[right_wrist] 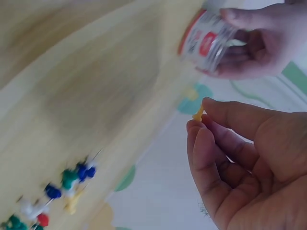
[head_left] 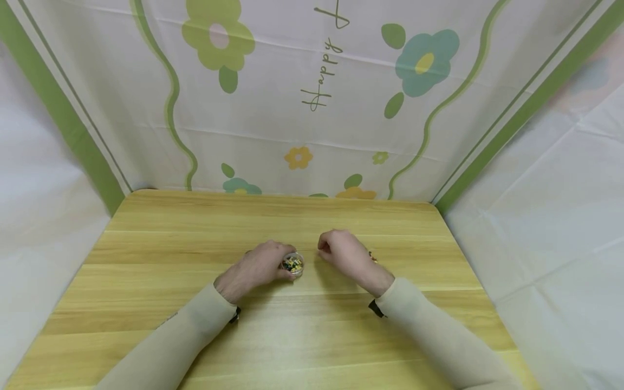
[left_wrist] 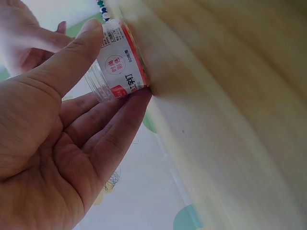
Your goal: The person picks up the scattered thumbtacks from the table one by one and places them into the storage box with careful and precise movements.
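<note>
My left hand [head_left: 260, 264] grips a small clear round jar [head_left: 293, 264] around its side, thumb and fingers on opposite sides. The jar stands upright on the table with its mouth uncovered, and colourful push pins show inside. A white and red paper label [left_wrist: 117, 62] wraps its wall in the left wrist view. Just to the right of the jar, apart from it, is my right hand [head_left: 347, 257]. Between its thumb and fingertips it pinches a yellow push pin [right_wrist: 197, 114]. Loose push pins [right_wrist: 68, 179] in blue, green, white, yellow and red lie on the table beyond that hand, mostly hidden in the head view.
The wooden table [head_left: 302, 346] ends at a back edge against a white curtain [head_left: 273, 108] with printed flowers. More white cloth [head_left: 551, 216] hangs along the right side, and similar cloth hangs on the left.
</note>
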`<state>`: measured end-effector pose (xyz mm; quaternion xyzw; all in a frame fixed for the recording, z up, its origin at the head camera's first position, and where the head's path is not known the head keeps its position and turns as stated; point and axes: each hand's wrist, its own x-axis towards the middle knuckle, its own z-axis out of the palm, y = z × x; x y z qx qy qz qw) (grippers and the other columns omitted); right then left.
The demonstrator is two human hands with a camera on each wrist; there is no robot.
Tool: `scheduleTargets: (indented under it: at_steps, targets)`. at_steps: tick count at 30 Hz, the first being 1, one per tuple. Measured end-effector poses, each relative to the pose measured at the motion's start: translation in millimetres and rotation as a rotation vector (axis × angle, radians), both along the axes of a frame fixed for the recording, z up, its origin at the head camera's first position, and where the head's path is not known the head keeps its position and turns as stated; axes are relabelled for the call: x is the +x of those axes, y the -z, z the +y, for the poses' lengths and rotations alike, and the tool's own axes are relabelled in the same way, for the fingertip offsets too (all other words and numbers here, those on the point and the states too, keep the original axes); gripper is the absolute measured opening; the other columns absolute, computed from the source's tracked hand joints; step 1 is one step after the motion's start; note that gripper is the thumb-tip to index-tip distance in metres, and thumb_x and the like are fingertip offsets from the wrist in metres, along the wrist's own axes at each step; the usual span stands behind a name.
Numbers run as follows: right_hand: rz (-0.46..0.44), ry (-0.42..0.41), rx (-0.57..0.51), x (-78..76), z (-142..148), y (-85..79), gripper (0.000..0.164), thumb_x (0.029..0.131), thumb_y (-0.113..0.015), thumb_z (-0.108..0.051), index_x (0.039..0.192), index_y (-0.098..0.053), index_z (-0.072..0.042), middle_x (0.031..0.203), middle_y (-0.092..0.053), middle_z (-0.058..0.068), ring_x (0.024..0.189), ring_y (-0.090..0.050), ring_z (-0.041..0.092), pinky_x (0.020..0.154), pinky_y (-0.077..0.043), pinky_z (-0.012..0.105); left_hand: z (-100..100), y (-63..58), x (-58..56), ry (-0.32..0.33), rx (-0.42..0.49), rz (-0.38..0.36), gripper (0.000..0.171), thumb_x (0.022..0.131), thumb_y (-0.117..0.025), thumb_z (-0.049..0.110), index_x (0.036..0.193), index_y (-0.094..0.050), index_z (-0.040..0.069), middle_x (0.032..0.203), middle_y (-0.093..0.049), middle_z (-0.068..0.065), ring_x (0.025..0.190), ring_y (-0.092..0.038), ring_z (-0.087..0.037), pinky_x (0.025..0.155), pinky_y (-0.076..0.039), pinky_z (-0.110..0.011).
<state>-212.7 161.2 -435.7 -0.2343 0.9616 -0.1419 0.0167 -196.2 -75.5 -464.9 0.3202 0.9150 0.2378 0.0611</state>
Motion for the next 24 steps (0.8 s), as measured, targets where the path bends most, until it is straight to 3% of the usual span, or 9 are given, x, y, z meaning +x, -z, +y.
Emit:
scheduleTargets:
  at_steps: [10,24]
  targets:
    - [0.01,-0.1,-0.069,19.5,-22.1,-2.2,0.005,0.092,-0.079,-0.02,0.094,-0.076,-0.016,0.086,-0.069,-0.008,0.076,-0.061,0.004,0.068,-0.053,0.02,0.4,-0.3,0.3,0.019,0.008,0.009,0.038,0.086,-0.085,0.03,0.114,-0.071,0.008,0.094,-0.071,0.001,0.078,-0.059,-0.01,0.07,-0.052,-0.03]
    - [-0.018,-0.155,-0.103,27.6,-37.4,3.7,0.012,0.09,-0.079,-0.015,0.102,-0.077,-0.01,0.094,-0.072,-0.004,0.082,-0.063,0.005,0.073,-0.053,0.016,-0.6,-1.3,0.0,0.014,-0.006,0.01,0.038,0.083,-0.086,0.032,0.109,-0.069,0.01,0.085,-0.063,0.006,0.073,-0.053,-0.012,0.067,-0.048,-0.032]
